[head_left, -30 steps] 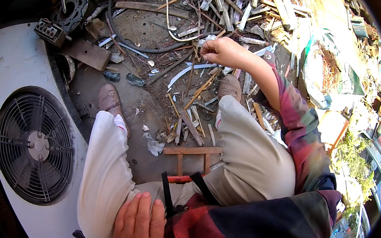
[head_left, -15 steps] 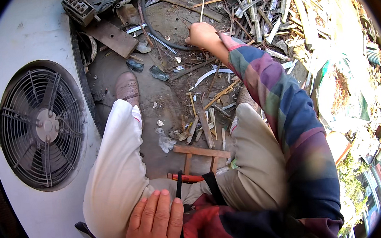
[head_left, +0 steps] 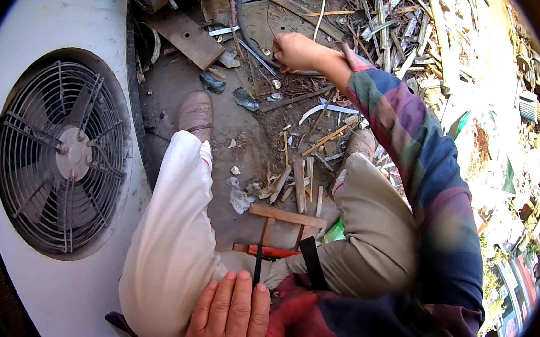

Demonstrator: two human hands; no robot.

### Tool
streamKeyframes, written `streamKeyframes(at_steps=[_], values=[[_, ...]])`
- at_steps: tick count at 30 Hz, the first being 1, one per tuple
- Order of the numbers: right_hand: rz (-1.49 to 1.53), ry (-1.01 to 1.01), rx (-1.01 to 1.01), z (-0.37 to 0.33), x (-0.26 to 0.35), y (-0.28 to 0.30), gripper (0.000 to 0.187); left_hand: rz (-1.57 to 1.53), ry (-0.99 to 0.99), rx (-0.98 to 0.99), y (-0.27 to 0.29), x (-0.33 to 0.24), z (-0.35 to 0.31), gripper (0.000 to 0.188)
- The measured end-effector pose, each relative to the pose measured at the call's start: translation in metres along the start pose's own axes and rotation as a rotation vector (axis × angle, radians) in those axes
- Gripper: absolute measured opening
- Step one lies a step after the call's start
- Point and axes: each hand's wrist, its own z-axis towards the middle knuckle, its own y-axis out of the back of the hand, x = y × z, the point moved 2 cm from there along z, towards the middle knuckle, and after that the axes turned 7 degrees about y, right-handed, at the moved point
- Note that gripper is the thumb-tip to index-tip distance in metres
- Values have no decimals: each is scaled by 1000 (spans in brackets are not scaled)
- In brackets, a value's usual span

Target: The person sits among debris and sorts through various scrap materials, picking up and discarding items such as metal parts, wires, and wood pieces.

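Note:
My left hand (head_left: 226, 319) rests on my lap at the inner left thigh, palm down, its fingers stretched out side by side with nothing held. Reaching far forward, my right hand (head_left: 301, 54) is low over the littered ground, fingers curled together. A thin dark line rises beside its fingertips; whether they grip it, I cannot make out. A grey hose (head_left: 245, 31) runs close to that hand, passing partly behind it. Just beyond the wrist, a pale cable (head_left: 320, 14) comes down from the far edge.
At left stands a white metal casing with a round fan grille (head_left: 64, 156). A brown plate (head_left: 185, 39) with a hole lies beyond my left shoe (head_left: 195, 114). Wood and metal scrap (head_left: 393, 27) is heaped at far right. A small wooden frame (head_left: 287, 215) lies between my legs.
The view has shifted, so the ground and casing appear displaced. My right hand has drawn slightly nearer, its fingers still curled. The left hand stays on my lap.

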Motion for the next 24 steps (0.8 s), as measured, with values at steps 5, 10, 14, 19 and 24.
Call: streamKeyframes(at_steps=[5,10,14,19,24], values=[[4,-52,-91,25,21,-34,26,-28,18,-42,6,2,-3,30],[-251,-60,-393,22,29,-68,17,-40,24,-51,8,5,-5,30],[-353,-67,-371,18,56,-66,17,-18,2,-32,2,4,-5,30],[-342,-195,-216,30,47,-63,41,-36,8,-74,11,-1,1,28],[-258,-67,-301,12,42,-66,20,-24,-23,-71,10,-2,1,27]])
